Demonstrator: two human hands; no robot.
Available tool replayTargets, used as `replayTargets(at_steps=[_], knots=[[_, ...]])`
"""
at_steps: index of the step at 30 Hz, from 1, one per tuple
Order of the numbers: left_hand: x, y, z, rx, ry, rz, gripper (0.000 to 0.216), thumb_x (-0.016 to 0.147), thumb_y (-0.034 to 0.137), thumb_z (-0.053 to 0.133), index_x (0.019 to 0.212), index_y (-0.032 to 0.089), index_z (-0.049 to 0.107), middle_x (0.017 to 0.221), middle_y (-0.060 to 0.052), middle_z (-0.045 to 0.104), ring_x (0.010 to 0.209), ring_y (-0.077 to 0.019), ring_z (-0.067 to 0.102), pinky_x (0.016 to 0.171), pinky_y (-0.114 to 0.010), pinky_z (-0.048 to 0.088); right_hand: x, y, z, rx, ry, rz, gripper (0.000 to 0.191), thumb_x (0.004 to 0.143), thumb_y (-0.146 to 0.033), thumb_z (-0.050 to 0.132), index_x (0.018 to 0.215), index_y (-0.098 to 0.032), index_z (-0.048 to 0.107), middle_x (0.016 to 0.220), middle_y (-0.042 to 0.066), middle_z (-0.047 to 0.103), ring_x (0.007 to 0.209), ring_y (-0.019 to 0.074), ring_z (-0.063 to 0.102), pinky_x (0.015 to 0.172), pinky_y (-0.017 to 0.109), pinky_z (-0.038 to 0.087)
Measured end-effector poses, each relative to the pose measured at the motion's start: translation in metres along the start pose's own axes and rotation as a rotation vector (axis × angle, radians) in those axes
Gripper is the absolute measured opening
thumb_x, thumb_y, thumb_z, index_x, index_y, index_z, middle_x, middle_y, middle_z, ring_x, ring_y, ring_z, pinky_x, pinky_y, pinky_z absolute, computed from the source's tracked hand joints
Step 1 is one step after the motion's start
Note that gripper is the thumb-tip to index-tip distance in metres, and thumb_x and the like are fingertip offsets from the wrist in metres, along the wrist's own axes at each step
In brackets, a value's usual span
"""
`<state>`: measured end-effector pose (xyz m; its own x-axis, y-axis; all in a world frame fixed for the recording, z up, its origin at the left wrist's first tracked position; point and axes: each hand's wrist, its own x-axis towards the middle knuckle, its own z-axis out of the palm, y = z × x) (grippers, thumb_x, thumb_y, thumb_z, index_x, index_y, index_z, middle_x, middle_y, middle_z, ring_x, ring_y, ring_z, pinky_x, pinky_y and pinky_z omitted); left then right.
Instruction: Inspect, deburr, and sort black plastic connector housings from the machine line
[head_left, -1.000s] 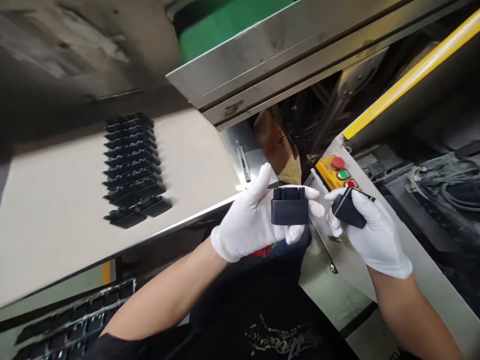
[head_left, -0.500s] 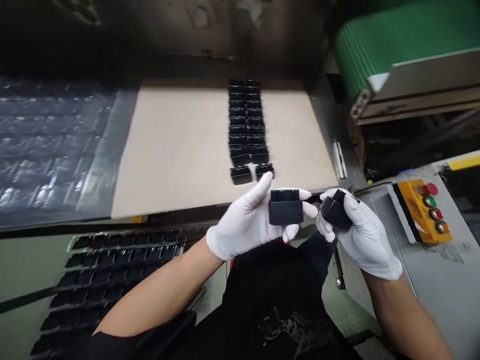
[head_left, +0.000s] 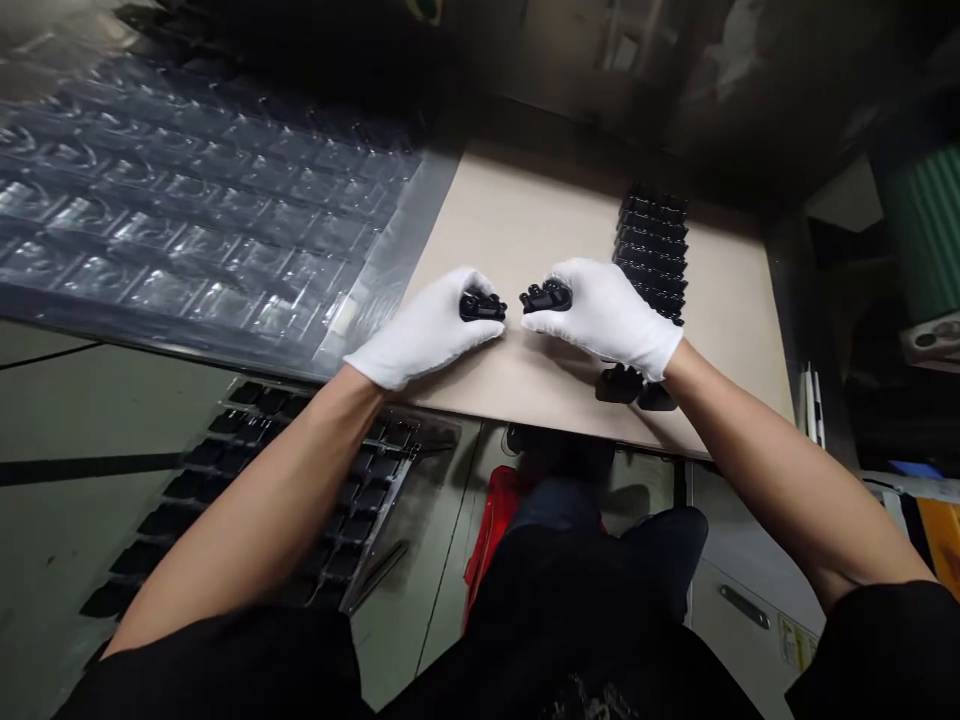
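Left black plastic housing point(head_left: 482, 307), right black plastic housing point(head_left: 546, 297): lower faces hidden by white-gloved fingers point(head_left: 480, 335). Row of housings point(head_left: 651, 250) beyond right fingers point(head_left: 581, 280): lower end covered by right glove point(head_left: 619, 315); fine detail too small to tell.

Clear blister tray point(head_left: 202, 215) beside cardboard sheet point(head_left: 525, 210)

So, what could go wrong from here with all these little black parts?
A few things, I'd guess. The right hand sits right over the row of black parts, so it might nudge them out of line. Two loose parts lie near the front edge of the beige board and could perhaps get pushed off. The black part in the left hand is held at the fingertips, so it could slip.
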<state>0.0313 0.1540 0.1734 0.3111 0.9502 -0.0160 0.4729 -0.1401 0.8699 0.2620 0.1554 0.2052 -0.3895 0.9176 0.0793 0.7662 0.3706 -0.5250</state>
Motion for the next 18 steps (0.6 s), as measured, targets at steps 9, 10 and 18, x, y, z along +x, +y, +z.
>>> replayTargets(at_steps=[9,10,18], knots=[[0.011,-0.015,-0.024,0.202,-0.058,0.096,0.057,0.078,0.041,0.084,0.131,0.024,0.072,0.131,-0.011,0.075,0.125,-0.0398,0.068,0.116,-0.053,0.049,0.019,0.011,0.014,-0.145,-0.068,-0.022,0.018,0.092,-0.027,0.077,0.107,-0.018,0.077,0.096,0.011,0.077,0.090,0.0303,0.070,0.090,0.047,0.054],[0.005,-0.011,-0.019,0.186,-0.027,0.112,0.058,0.078,0.041,0.085,0.132,0.026,0.072,0.133,-0.011,0.073,0.129,-0.0404,0.066,0.118,-0.054,0.049,0.006,0.011,0.006,-0.175,-0.029,-0.040,0.019,0.093,-0.026,0.074,0.110,-0.018,0.077,0.101,0.011,0.078,0.096,0.0318,0.070,0.095,0.049,0.053],[-0.054,0.046,0.112,0.248,0.096,0.378,0.035,0.097,0.043,0.074,0.128,0.025,0.074,0.135,-0.019,0.069,0.127,-0.0447,0.062,0.109,-0.064,0.047,-0.179,0.021,-0.036,-0.499,0.288,0.145,0.026,0.103,-0.037,0.067,0.124,-0.023,0.075,0.099,0.012,0.075,0.094,0.0315,0.067,0.083,0.046,0.052]])
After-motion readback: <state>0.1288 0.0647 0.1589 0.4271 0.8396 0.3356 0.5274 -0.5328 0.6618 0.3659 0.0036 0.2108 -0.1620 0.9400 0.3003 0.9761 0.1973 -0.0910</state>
